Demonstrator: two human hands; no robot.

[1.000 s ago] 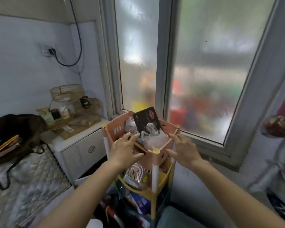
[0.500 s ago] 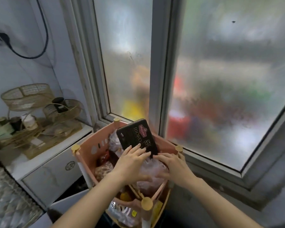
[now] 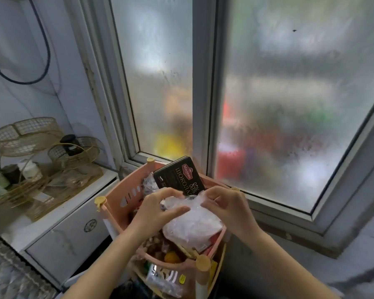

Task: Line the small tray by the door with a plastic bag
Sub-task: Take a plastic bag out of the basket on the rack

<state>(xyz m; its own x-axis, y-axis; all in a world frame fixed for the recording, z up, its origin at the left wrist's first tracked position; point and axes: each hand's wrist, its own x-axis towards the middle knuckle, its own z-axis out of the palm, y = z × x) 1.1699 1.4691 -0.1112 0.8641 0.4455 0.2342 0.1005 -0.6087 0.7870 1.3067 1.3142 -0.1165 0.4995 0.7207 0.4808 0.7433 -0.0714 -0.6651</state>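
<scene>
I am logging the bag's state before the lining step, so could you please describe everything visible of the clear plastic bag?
The clear crinkled plastic bag is thin, translucent film, bunched into a loose lump. It sits atop the snacks in the pink plastic rack's top tier, below the black chocolate box. The left hand and right hand both pinch its upper edge.

- Your pink tiered rack stands at 6 o'clock, its top tray holding a dark chocolate box and a crumpled clear plastic bag.
- A white cabinet at 8 o'clock carries a gold wire organiser.

A crumpled clear plastic bag sits bunched atop the pink tray, which is crammed with snack packets.
</scene>
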